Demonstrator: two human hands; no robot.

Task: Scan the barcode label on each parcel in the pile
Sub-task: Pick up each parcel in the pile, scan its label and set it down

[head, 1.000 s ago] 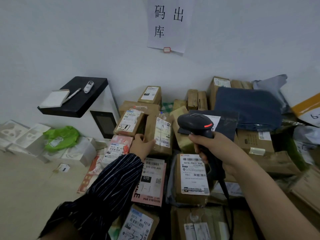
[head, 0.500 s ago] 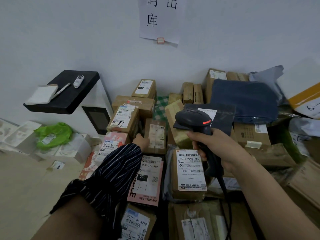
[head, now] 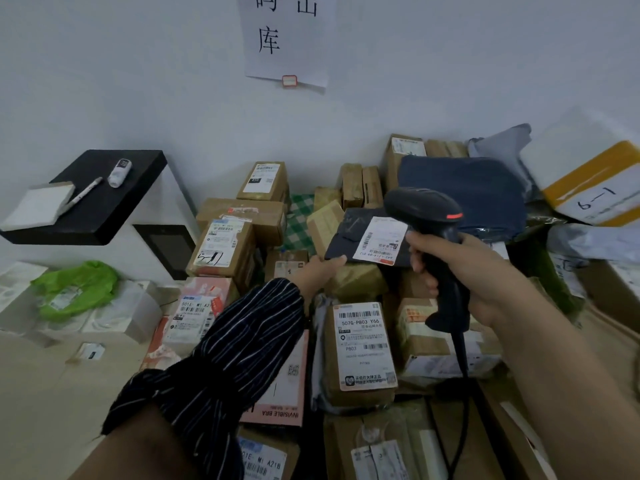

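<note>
Head view, left grip (head: 320,270): pinches the near corner of the dark mailer (head: 346,233), which sits on top of the parcel pile (head: 242,216).
Right grip (head: 464,271): wrapped round the scanner (head: 424,209) handle.
Barcode label (head: 381,241): face up on the mailer, just beside the scanner head.

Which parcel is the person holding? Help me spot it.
Below the white paper wall sign, mid-pile, the left hand grips a flat dark-grey plastic mailer bag. Unlike the brown cardboard boxes around it, it is thin, dark and hand-held.
</note>
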